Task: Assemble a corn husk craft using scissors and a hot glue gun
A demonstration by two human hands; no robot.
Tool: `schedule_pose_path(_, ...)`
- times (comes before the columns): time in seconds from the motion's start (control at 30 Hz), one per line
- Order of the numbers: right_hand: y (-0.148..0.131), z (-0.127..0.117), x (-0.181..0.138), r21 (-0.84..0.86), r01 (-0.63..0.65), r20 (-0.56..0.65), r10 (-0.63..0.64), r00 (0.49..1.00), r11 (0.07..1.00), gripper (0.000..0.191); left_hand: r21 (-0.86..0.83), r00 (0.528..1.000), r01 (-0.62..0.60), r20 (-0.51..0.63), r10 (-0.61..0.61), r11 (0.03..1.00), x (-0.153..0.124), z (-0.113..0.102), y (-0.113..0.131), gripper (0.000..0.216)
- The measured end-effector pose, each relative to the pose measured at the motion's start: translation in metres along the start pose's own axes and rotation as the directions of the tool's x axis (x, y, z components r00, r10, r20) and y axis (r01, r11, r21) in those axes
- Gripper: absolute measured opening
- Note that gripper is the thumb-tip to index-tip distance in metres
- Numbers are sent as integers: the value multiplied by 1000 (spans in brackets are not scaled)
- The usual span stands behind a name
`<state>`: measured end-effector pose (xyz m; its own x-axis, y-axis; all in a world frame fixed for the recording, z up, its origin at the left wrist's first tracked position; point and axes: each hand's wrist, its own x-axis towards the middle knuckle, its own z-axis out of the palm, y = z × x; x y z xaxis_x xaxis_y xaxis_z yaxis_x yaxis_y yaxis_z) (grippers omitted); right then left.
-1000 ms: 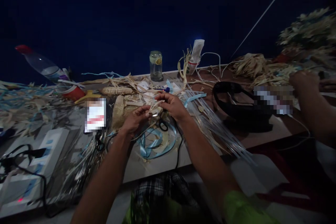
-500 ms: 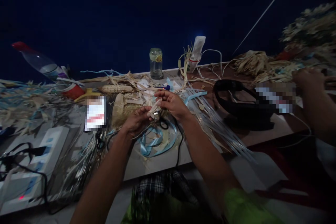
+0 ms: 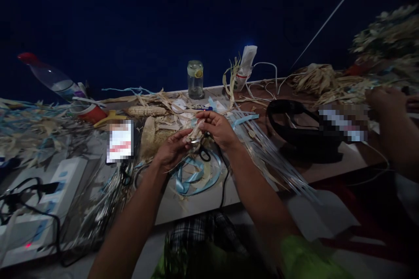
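Left hand has edged up to right hand — both pinching the husk strip.

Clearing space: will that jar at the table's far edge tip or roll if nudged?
Probably steady: the jar stands upright. It looks like clear glass, so likely heavyish and breakable. So near the table edge, a hard push might drop it.

craft worktable | dried corn husks | ribbon | power strip
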<state>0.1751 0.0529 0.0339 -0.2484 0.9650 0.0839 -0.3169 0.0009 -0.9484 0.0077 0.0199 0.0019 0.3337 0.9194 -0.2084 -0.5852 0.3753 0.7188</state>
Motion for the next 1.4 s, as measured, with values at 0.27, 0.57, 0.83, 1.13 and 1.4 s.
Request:
schedule_pose_path(0.27, 1, 3, 0, -102, 105, -4, -105, 994, 989, 25, -49, 999, 39, 6, -39, 998, 0, 2, 1, 39)
schedule_pose_path(0.57, 7, 1, 0, -121, 196, 90, -185, 979, 973, 23, -41, 998, 67, 6, -67, 997, -2, 3, -1, 25)
schedule_pose_path(0.83, 3, 0, 0, -76, 139, 58, -135, 989, 987, 24, 19, 998, 61, -33, -60, 998, -3, 9, -4, 24)
schedule_pose_path(1.13, 2, 0, 1, -90, 135, -3, -136, 991, 987, 22, -74, 999, -21, 34, 23, 997, -4, 10, 1, 42)
schedule_pose_path(1.4, 5, 5, -1, -92, 151, 37, -148, 988, 984, 20, -5, 1000, -9, -15, 9, 1000, -2, 10, -5, 34)
